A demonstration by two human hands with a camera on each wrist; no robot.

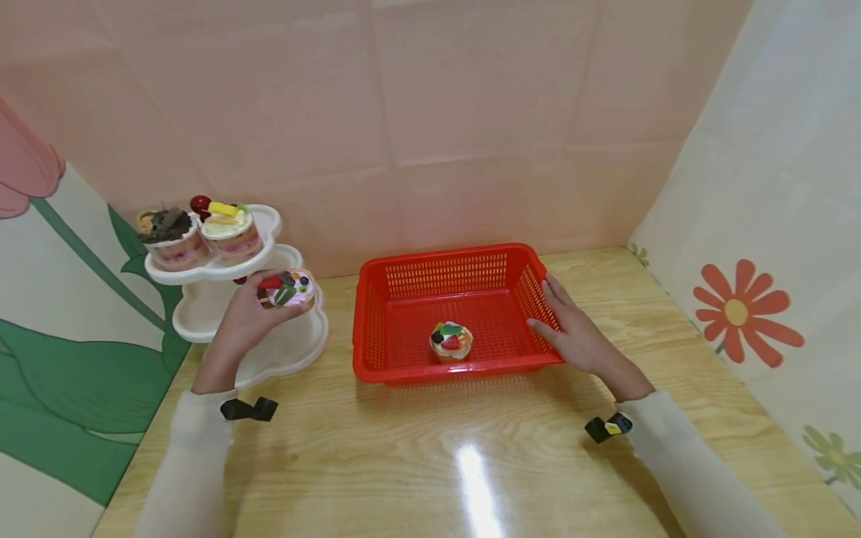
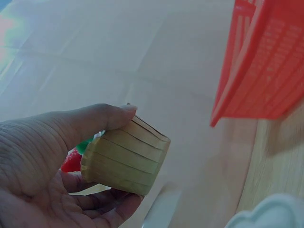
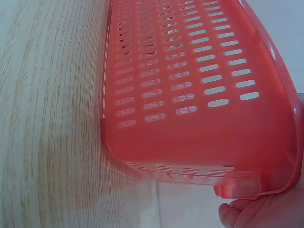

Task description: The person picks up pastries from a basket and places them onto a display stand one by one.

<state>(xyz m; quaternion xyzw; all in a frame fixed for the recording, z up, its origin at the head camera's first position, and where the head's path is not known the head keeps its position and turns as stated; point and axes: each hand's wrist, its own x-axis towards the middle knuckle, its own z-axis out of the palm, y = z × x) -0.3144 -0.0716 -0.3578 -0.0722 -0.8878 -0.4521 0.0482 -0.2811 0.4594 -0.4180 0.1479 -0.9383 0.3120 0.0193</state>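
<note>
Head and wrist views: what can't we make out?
Head view: small red object between tiers of the white scalloped stand, mostly hidden by left hand and upper tier.
Head view: base of the fruit-topped tan cup in the red slotted plastic basket, hidden by front rim.
Left wrist view: most toppings on the pleated tan cup, hidden by cup and hand.
Right wrist view: most of the right hand, cut off by the frame edge.

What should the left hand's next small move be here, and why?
I'd likely lower the held cupcake onto the white stand's lowest tier: the left hand has it by the tiers, the lowest one shows bare surface, and the top tier already carries two dessert cups.
</note>
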